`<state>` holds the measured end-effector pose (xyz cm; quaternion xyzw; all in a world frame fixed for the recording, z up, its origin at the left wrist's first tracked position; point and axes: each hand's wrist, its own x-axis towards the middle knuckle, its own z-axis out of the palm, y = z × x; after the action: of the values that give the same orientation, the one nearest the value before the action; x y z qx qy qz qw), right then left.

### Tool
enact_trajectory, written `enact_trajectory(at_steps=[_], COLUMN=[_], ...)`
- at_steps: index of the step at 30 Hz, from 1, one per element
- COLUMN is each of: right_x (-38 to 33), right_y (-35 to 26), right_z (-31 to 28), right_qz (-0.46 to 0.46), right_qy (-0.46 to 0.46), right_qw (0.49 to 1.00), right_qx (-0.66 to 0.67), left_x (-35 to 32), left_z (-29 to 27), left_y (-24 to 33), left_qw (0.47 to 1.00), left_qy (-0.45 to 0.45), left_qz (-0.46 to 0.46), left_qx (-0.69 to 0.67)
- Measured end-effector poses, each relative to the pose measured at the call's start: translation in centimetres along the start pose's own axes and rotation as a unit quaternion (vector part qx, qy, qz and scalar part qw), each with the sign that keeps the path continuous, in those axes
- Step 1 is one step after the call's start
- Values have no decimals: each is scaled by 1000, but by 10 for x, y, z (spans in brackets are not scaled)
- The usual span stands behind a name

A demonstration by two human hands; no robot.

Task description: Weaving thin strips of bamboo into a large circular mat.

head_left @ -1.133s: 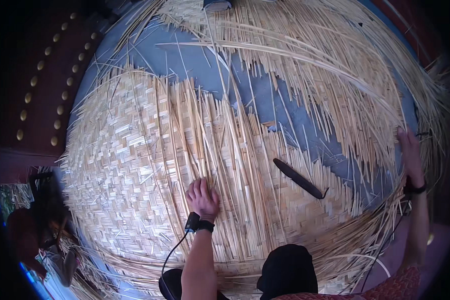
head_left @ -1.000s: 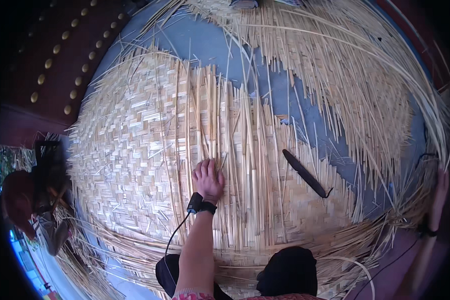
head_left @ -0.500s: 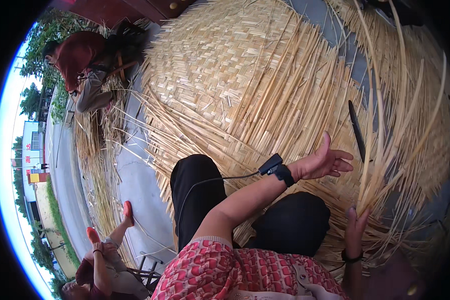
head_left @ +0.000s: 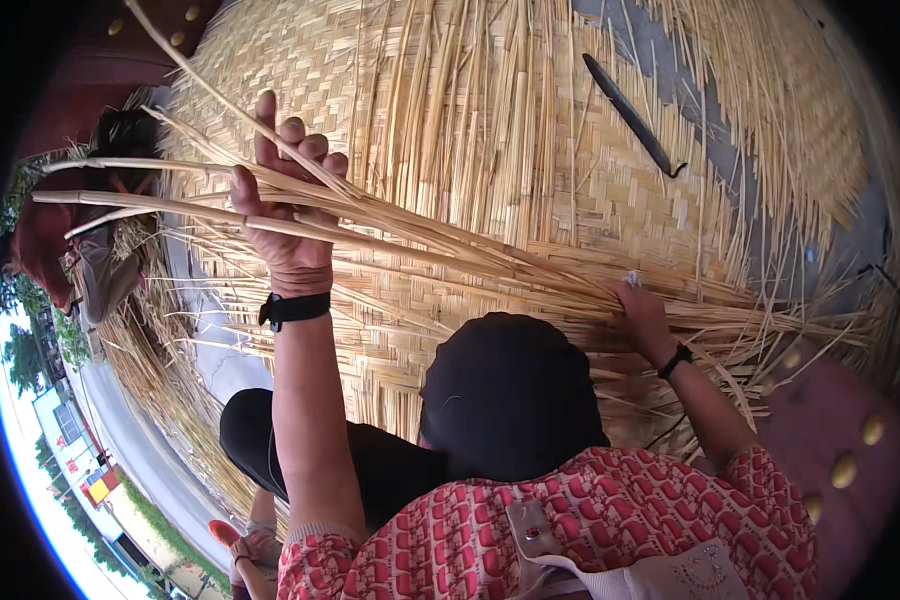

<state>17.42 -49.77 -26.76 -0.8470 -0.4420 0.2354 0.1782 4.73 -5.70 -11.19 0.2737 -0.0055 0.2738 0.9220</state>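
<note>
Strips [head_left: 420,240] of bamboo lie bunched across the woven mat [head_left: 490,130]; left hand [head_left: 288,215] has fingers closed around them, right hand [head_left: 642,312] presses their far end, grip unclear. Dark knife [head_left: 630,112] rests beyond.

Left arm: forearm rises from the lower centre-left of the frame almost straight up, bare from the elbow, a dark band around the wrist. Left hand [head_left: 288,205] sits in the upper left, back of the hand toward the camera, fingers curled and closed in a grasp, fingertips pointing up, knuckles bunched together.

Right arm: comes in from the lower right, forearm angled up and leftward, also bare, with a dark band at the wrist. Right hand [head_left: 642,312] lies right of centre, lower than the left, palm down, fingers pressed forward and partly hidden; whether they are closed cannot be told.
</note>
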Motion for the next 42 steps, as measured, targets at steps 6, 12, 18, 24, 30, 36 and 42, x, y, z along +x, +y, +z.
enact_trajectory(at_steps=[6,12,18,24,30,36,42], right_x=[-7,-7,-18,-12,-24,-13,-8], right_y=[45,57,73,79,83,72,76], right_z=[27,50,42,49,41,42,57], right_qz=[27,30,79,33,78,81,64], right_qy=[49,62,42,39,15,20,43], right_qw=[996,997,996,999,997,996,997], right_qx=[-69,-35,-17,1,-8,-29,-14], left_x=[-12,-110,-118,-124,46,107,21], left_z=[-56,-134,-99,11,12,-24,-144], left_y=[50,114,134,381,251,36,-153], left_qw=[980,883,464,348,262,261,630], left_qy=[172,450,783,399,150,-349,-229], left_qz=[89,-17,-112,-233,-422,-459,-422], left_qx=[-49,135,398,816,855,774,611])
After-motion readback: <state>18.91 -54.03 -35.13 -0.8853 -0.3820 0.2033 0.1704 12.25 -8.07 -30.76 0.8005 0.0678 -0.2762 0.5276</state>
